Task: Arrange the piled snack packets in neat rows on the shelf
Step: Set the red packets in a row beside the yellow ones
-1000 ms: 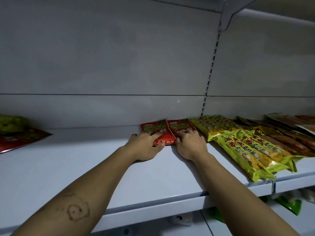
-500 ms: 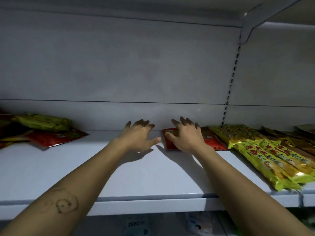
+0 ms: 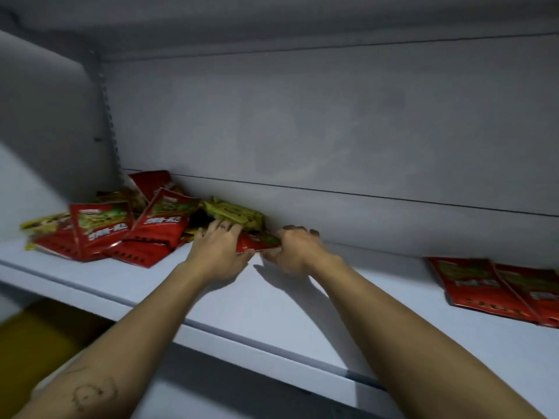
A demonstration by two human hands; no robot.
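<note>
A loose pile of red and yellow-green snack packets (image 3: 121, 228) lies at the left end of the white shelf (image 3: 272, 300), against the back wall. Both hands are on one red packet (image 3: 257, 241) at the pile's right edge. My left hand (image 3: 222, 252) grips its left end, fingers over the top and thumb at the front edge. Fingers curled, my right hand (image 3: 295, 249) holds the packet's right end. Two red packets (image 3: 499, 287) lie flat side by side at the right of the shelf.
A yellow-green packet (image 3: 234, 213) sits just behind my left hand. The shelf's side panel and slotted upright (image 3: 109, 116) close off the left end. Another shelf board (image 3: 272, 19) hangs overhead. Something yellow (image 3: 33, 337) shows below the shelf at lower left.
The view has swung left from the laid-out row to the pile. Both hands left the flat red packets at the right and now grasp a red packet at the pile's edge.
</note>
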